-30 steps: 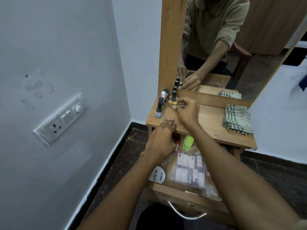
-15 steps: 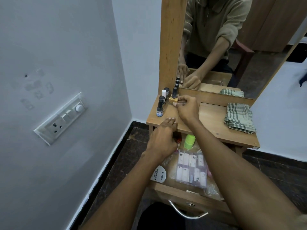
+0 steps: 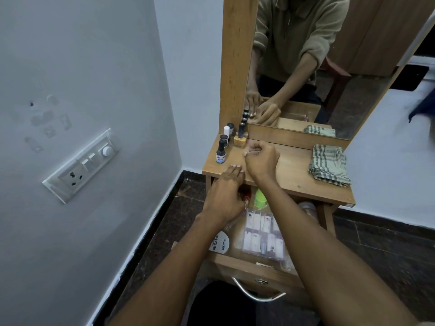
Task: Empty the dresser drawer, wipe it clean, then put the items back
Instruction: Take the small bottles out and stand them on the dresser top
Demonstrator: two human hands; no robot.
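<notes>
white walls (image 3: 98,67), dark stone floor (image 3: 388,243), mirror (image 3: 329,55)

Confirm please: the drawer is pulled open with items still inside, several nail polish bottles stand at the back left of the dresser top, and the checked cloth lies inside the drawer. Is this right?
Not quite. The checked cloth lies on the dresser top, at its right side, not inside the drawer. The head view shows this. The rest holds: the drawer is open with items inside, and the nail polish bottles stand at the back left.

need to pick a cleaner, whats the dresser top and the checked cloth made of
Dresser top: looks like light wood or wood-grain laminate, smooth matte finish, faint grain lines; cannot tell which. Checked cloth: soft woven fabric, probably cotton, folded with rumpled edges.
</notes>
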